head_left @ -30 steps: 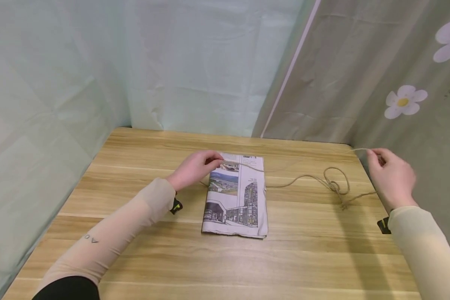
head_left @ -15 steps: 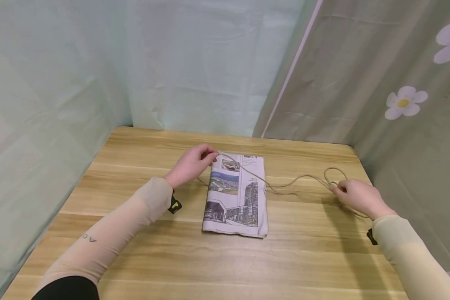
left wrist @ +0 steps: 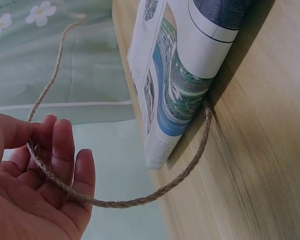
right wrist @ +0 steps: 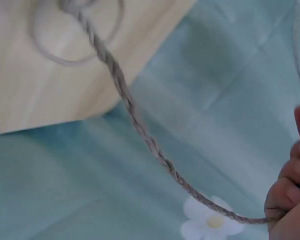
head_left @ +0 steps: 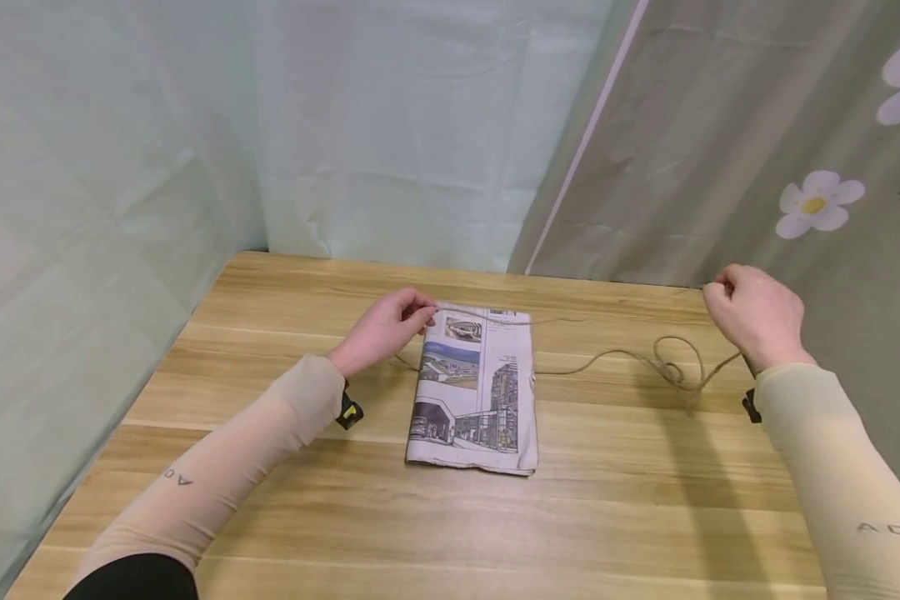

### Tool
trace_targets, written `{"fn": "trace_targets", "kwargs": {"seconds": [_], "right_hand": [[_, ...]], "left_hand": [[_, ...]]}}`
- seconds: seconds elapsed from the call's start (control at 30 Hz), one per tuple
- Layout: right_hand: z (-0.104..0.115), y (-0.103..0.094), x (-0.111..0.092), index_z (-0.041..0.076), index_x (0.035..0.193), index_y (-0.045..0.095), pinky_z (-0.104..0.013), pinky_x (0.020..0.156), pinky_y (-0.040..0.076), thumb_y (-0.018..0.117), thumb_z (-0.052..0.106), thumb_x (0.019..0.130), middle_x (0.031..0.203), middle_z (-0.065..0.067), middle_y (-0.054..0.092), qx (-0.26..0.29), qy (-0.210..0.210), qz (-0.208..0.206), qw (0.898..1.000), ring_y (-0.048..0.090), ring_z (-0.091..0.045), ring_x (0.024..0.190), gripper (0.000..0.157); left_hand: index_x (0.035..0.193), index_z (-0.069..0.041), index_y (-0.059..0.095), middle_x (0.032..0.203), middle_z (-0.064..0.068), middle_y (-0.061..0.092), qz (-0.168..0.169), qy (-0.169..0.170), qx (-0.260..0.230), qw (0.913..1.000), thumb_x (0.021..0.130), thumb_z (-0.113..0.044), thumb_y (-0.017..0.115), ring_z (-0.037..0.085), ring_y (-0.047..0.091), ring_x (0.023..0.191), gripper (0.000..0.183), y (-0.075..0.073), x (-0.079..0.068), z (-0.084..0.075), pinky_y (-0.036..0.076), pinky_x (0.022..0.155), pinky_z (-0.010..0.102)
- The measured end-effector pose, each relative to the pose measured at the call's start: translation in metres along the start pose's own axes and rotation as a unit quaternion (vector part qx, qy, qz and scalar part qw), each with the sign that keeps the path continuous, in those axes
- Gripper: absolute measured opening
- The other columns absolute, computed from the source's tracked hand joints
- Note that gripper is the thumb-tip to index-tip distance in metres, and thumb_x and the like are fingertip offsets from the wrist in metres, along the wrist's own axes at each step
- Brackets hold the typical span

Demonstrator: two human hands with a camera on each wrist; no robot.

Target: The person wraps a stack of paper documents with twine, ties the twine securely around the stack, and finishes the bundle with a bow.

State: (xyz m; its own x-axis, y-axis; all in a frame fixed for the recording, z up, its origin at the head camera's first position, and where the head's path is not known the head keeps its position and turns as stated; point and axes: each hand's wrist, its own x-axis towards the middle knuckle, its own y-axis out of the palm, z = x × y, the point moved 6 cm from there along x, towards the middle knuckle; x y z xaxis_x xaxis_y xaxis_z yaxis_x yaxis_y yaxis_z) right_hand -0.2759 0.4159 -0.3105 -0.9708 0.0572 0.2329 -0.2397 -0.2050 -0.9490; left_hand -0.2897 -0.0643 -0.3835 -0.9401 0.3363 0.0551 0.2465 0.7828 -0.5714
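A folded newspaper (head_left: 471, 400) lies in the middle of the wooden table. Brown twine (head_left: 596, 358) comes out from under both of its sides. Over the paper's far left corner, my left hand (head_left: 390, 327) pinches one length between thumb and forefinger; its loose end stretches right across the paper's top. In the left wrist view this twine (left wrist: 135, 201) sags from under the newspaper, across my fingers. My right hand (head_left: 761, 317), raised at the table's far right corner, grips the other length. In the right wrist view the twine (right wrist: 150, 145) runs into my curled fingers (right wrist: 292, 172).
A loose loop of the twine (head_left: 678, 360) lies on the table (head_left: 615, 517) to the right of the newspaper. Pale curtains (head_left: 420, 142) hang close behind and beside the table, with white flowers (head_left: 817, 204) printed on the right one.
My right hand dropped to the twine loop on the right, then rose again to the far right corner holding twine. The left hand's loose end swung toward the paper's top; the newspaper stayed put.
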Motion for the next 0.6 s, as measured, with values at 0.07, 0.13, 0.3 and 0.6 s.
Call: {"fn": "trace_targets", "kwargs": {"seconds": [0.07, 0.13, 0.3, 0.6], "right_hand": [[0.006, -0.009, 0.009, 0.002, 0.101, 0.060, -0.055, 0.063, 0.037, 0.032, 0.021, 0.093, 0.097, -0.020, 0.057, 0.013, -0.011, -0.037, 0.999, 0.051, -0.038, 0.080, 0.035], [0.011, -0.015, 0.017, -0.002, 0.108, 0.061, -0.058, 0.071, 0.035, 0.034, 0.020, 0.096, 0.102, -0.024, 0.057, 0.017, -0.024, -0.076, 0.997, 0.048, -0.043, 0.086, 0.036], [0.021, -0.024, 0.030, -0.003, 0.109, 0.064, -0.054, 0.083, 0.032, 0.042, 0.018, 0.098, 0.101, -0.025, 0.061, 0.032, -0.043, -0.156, 0.986, 0.048, -0.044, 0.088, 0.032], [0.022, 0.021, 0.031, -0.001, 0.113, 0.063, -0.052, 0.080, 0.040, 0.042, 0.019, 0.097, 0.104, -0.022, 0.061, 0.092, -0.001, -0.086, 0.992, 0.055, -0.038, 0.089, 0.033]], "left_hand": [[0.106, -0.015, 0.059, 0.089, 0.000, 0.061, 0.003, 0.000, -0.001, 1.0000, 0.095, -0.031, 0.053, 0.020, 0.059, 0.083, 0.021, 0.001, -0.001, -0.001, 0.049, 0.067, 0.034], [0.106, -0.016, 0.059, 0.088, -0.001, 0.062, 0.004, 0.000, -0.001, 1.0000, 0.095, -0.032, 0.053, 0.020, 0.059, 0.082, 0.020, 0.002, -0.002, -0.001, 0.049, 0.067, 0.034], [0.105, -0.017, 0.058, 0.089, -0.001, 0.062, 0.008, 0.003, -0.002, 1.0000, 0.095, -0.031, 0.052, 0.022, 0.060, 0.084, 0.018, 0.004, -0.005, -0.003, 0.049, 0.067, 0.034], [0.102, -0.014, 0.060, 0.092, 0.004, 0.063, 0.020, 0.017, -0.016, 0.9995, 0.095, -0.026, 0.054, 0.023, 0.060, 0.083, 0.015, 0.011, -0.008, -0.006, 0.050, 0.068, 0.034]]}}
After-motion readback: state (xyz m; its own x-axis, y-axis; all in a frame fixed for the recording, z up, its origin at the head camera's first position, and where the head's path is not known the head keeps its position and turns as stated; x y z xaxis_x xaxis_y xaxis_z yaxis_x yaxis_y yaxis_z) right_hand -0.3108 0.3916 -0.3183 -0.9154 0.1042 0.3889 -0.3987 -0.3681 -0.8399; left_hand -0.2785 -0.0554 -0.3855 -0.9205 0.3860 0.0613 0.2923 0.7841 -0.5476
